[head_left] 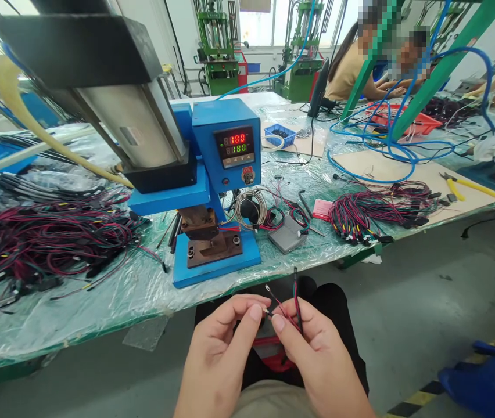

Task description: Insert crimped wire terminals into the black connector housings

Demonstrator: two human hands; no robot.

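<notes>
Nearest, above the lap (pixel 269 402), the left hand (pixel 216 354) pinches a small metal terminal (pixel 266 311) between thumb and forefinger, while the right hand (pixel 319 360) pinches red-and-black wires (pixel 296 305), just off the desk's (pixel 99 325) front edge. Farther on, near that edge, stands a blue press (pixel 225 145).

Left hand (pixel 216 354), right hand (pixel 323 360), beige top (pixel 271 403), black trousers (pixel 339 319)

Both hands up at near centre, left hand (pixel 219 348) and right hand (pixel 317 348) each pinching between thumb and fingers, fingertips almost touching, wrists angled inward, palms turned toward each other.
</notes>
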